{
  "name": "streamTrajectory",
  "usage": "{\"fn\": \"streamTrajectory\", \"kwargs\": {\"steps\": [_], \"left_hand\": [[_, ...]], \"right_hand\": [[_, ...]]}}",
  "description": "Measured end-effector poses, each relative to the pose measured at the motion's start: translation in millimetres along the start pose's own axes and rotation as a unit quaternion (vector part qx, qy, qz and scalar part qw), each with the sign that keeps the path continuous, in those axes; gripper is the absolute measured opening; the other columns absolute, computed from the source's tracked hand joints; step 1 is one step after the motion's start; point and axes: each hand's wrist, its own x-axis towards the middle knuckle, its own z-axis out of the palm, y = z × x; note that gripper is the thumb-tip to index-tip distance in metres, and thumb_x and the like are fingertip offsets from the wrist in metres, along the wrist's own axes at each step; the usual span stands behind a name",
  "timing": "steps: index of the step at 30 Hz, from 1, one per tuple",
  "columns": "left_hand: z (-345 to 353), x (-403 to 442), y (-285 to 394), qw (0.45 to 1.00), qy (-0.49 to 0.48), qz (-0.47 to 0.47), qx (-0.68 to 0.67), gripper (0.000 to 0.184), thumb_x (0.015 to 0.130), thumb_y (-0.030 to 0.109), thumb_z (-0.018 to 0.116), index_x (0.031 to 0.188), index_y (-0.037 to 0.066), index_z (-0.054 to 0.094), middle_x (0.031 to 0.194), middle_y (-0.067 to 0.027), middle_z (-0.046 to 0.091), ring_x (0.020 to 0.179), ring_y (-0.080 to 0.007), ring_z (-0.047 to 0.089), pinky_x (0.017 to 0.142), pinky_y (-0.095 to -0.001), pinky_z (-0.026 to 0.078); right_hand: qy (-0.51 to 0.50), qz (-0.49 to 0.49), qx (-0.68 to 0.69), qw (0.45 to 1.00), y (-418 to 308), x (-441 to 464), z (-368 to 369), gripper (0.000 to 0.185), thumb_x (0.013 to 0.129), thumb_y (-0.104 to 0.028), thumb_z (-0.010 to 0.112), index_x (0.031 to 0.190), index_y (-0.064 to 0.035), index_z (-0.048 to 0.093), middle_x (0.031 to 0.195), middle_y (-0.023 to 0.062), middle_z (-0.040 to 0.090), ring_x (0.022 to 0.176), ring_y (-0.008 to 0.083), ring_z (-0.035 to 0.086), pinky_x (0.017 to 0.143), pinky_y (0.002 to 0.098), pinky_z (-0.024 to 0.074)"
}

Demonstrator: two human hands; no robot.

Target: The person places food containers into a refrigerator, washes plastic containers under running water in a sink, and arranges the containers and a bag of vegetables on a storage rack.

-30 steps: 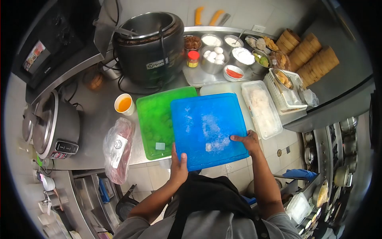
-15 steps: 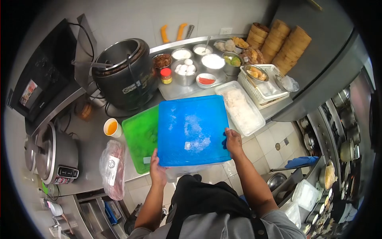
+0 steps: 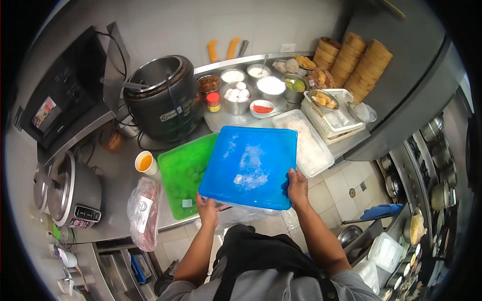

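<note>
Between my two hands is a clear plastic container with a blue lid point(image 3: 251, 168), whitish frost lying on its top. My left hand point(image 3: 208, 210) grips the near left corner, its fingers partly under the rim. At the right edge my right hand point(image 3: 297, 189) holds on, thumb on top of the lid. The container's lower side shows below the lid's front edge; its contents are hidden. Left of it, partly covered, a container with a green lid point(image 3: 181, 175) lies on the steel counter. A long clear tub of pale food point(image 3: 304, 143) sits behind to the right.
On the steel counter point(image 3: 118, 195) stand a black pot cooker point(image 3: 163, 110), a rice cooker point(image 3: 75, 190), a cup of orange liquid point(image 3: 145, 162) and bagged meat point(image 3: 144, 213). Bowls, a pot of eggs point(image 3: 236, 98), a white basket point(image 3: 329, 118) and bamboo steamers point(image 3: 370, 67) line the back.
The blue-lidded container has turned slightly clockwise and shifted a little right, showing more of the green lid. My left hand has moved with its corner. The view has shifted slightly.
</note>
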Motion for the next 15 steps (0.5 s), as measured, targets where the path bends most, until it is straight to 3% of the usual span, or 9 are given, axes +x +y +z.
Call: {"fn": "streamTrajectory", "kwargs": {"steps": [2, 5, 6, 8, 10, 11, 12, 14, 15], "left_hand": [[1.1, 2.5, -1.8, 0.999, 0.017, 0.043, -0.010, 0.042, 0.095, 0.013, 0.049, 0.134, 0.014, 0.035, 0.116, -0.0108, 0.057, 0.087, -0.0258, 0.067, 0.056, -0.0414, 0.061], [10.2, -20.9, 24.3, 0.998, 0.036, 0.042, 0.003, 0.049, 0.089, 0.006, 0.053, 0.136, 0.013, 0.041, 0.119, -0.0072, 0.055, 0.091, -0.0213, 0.065, 0.053, -0.0346, 0.061], [7.3, -24.7, 24.2, 0.998, 0.031, 0.055, 0.011, 0.052, 0.087, 0.003, 0.049, 0.138, 0.013, 0.041, 0.115, -0.0083, 0.058, 0.083, -0.0218, 0.067, 0.052, -0.0352, 0.061], [-1.2, -32.8, 34.9, 0.999, 0.010, 0.039, 0.002, 0.054, 0.086, 0.002, 0.048, 0.138, 0.013, 0.040, 0.112, -0.0086, 0.059, 0.078, -0.0226, 0.068, 0.050, -0.0353, 0.060], [2.7, -47.1, 51.5, 1.000, 0.001, 0.024, -0.004, 0.058, 0.083, 0.002, 0.046, 0.139, 0.014, 0.039, 0.105, -0.0095, 0.063, 0.066, -0.0252, 0.069, 0.046, -0.0352, 0.058], [3.4, -53.3, 54.4, 1.000, -0.002, 0.021, 0.001, 0.058, 0.083, 0.002, 0.046, 0.139, 0.014, 0.039, 0.105, -0.0095, 0.063, 0.066, -0.0252, 0.069, 0.046, -0.0352, 0.058], [3.1, -58.8, 56.5, 1.000, -0.011, 0.023, -0.014, 0.060, 0.082, 0.002, 0.044, 0.140, 0.014, 0.037, 0.105, -0.0110, 0.062, 0.069, -0.0263, 0.069, 0.046, -0.0352, 0.058], [2.1, -64.5, 58.6, 0.999, -0.022, 0.030, -0.030, 0.066, 0.079, 0.005, 0.039, 0.144, 0.014, 0.033, 0.108, -0.0164, 0.060, 0.074, -0.0298, 0.070, 0.047, -0.0374, 0.058], [-1.2, -65.2, 57.9, 0.999, -0.026, 0.031, -0.031, 0.066, 0.079, 0.005, 0.039, 0.144, 0.014, 0.033, 0.108, -0.0164, 0.060, 0.074, -0.0298, 0.070, 0.047, -0.0374, 0.058]], "right_hand": [[0.018, -0.002, -0.005, 1.000, -0.3, -7.4, -4.3, 0.039, 0.099, -0.038, 0.048, 0.086, -0.0016, 0.056, 0.059, 0.0074, 0.056, 0.047, 0.0144, 0.052, 0.043, 0.0291, 0.0424], [0.016, 0.033, -0.008, 0.999, -24.0, -34.5, -17.8, 0.039, 0.099, -0.037, 0.049, 0.085, -0.0022, 0.056, 0.059, 0.0068, 0.056, 0.047, 0.0143, 0.052, 0.043, 0.0292, 0.0426], [0.020, 0.035, -0.006, 0.999, -28.7, -41.5, -24.5, 0.039, 0.099, -0.037, 0.049, 0.085, -0.0022, 0.056, 0.059, 0.0068, 0.056, 0.047, 0.0143, 0.052, 0.043, 0.0292, 0.0426], [0.039, -0.067, 0.026, 0.997, -42.2, -51.2, -45.1, 0.033, 0.097, -0.038, 0.053, 0.078, -0.0106, 0.056, 0.058, -0.0002, 0.050, 0.045, 0.0093, 0.046, 0.041, 0.0258, 0.0363], [0.073, -0.076, 0.009, 0.994, -73.3, -65.8, -76.0, 0.035, 0.097, -0.041, 0.052, 0.074, -0.0139, 0.052, 0.057, -0.0033, 0.043, 0.046, 0.0089, 0.041, 0.042, 0.0264, 0.0328], [0.109, -0.156, -0.036, 0.981, -42.7, -48.2, -108.6, 0.037, 0.096, -0.044, 0.050, 0.074, -0.0146, 0.051, 0.057, -0.0037, 0.043, 0.046, 0.0089, 0.041, 0.041, 0.0268, 0.0312], [0.128, -0.089, -0.012, 0.988, -77.2, -75.9, -121.6, 0.038, 0.095, -0.047, 0.049, 0.074, -0.0153, 0.049, 0.058, -0.0041, 0.043, 0.045, 0.0089, 0.040, 0.042, 0.0266, 0.0302], [0.209, -0.033, 0.007, 0.977, -86.8, -105.4, -165.7, 0.043, 0.093, -0.050, 0.051, 0.087, -0.0090, 0.061, 0.069, -0.0015, 0.047, 0.058, 0.0110, 0.046, 0.051, 0.0296, 0.0384], [0.245, -0.063, -0.043, 0.967, -63.1, -105.9, -209.6, 0.047, 0.094, -0.049, 0.051, 0.101, -0.0054, 0.065, 0.079, 0.0017, 0.057, 0.068, 0.0133, 0.053, 0.062, 0.0303, 0.0440]]}}
